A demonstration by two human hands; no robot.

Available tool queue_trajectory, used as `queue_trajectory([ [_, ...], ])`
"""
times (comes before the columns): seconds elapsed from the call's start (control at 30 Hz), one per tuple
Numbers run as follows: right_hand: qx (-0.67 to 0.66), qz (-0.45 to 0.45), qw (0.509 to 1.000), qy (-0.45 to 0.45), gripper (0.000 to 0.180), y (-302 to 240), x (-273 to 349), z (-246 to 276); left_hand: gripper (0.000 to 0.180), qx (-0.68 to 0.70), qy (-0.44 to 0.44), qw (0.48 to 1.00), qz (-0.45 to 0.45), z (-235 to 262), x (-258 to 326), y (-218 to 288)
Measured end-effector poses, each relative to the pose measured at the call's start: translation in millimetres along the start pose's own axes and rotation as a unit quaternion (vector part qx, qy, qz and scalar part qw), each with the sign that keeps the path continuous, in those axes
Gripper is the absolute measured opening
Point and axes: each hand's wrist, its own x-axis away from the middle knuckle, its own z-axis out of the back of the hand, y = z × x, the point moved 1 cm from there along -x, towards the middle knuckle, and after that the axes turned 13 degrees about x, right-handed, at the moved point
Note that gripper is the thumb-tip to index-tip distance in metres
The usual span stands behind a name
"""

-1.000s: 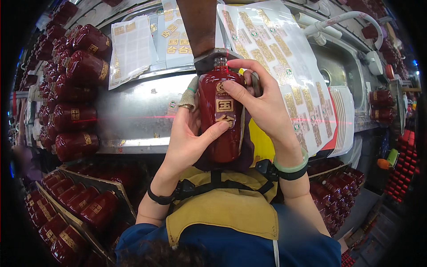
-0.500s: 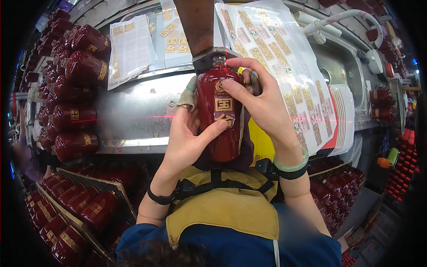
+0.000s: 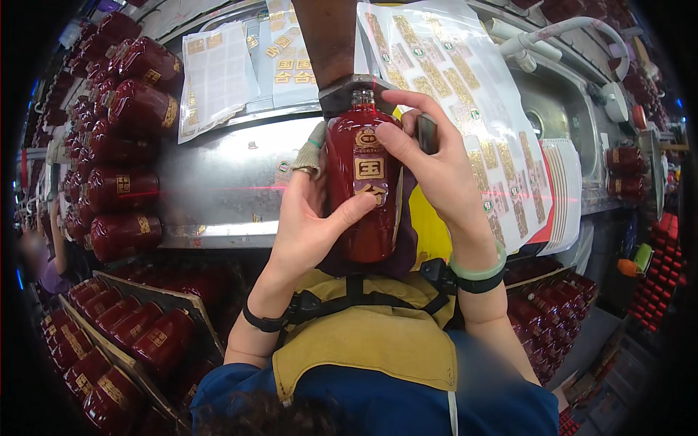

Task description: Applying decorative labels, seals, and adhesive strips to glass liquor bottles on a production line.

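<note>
A glossy dark-red bottle [image 3: 363, 236] with a clear glass neck lies in front of me, neck pointing away. Its front carries a gold emblem and gold character stickers. My left hand [image 3: 309, 225] cups its left side, the thumb pressed on the lower sticker; a knitted grey finger sleeve [image 3: 310, 156] covers a fingertip. At the right shoulder, my right hand [image 3: 440, 156] has its thumb by the emblem and its index finger stretched toward the neck. A dark oblong piece [image 3: 427, 134] shows among its curled fingers; its kind is unclear. The fingertips behind the bottle are hidden.
A dark upright post [image 3: 331, 43] stands just beyond the neck. Sticker sheets [image 3: 214, 80] lie at the back left, and a gold-flecked sheet [image 3: 465, 94] at the right. Red bottles [image 3: 123, 189] line the left side. A metal sink [image 3: 563, 109] with a faucet is at the right.
The right thumb has shifted off the emblem toward the bottle's right edge, uncovering it. The left thumb stays on the lower sticker. The bottle sits slightly farther right in view.
</note>
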Motion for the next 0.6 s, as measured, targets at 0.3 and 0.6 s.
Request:
queue_trajectory([
  [0.3,0.005,-0.027,0.999,0.030,0.057,13.8,27.1,-9.9,0.067,0.052,0.063,0.997,-0.007,-6.1,-11.7,0.4],
  [0.6,-0.040,-0.050,0.998,0.025,0.061,13.1,28.2,-11.6,0.065,0.027,0.067,0.997,-0.020,-5.1,-11.8,-2.9],
])
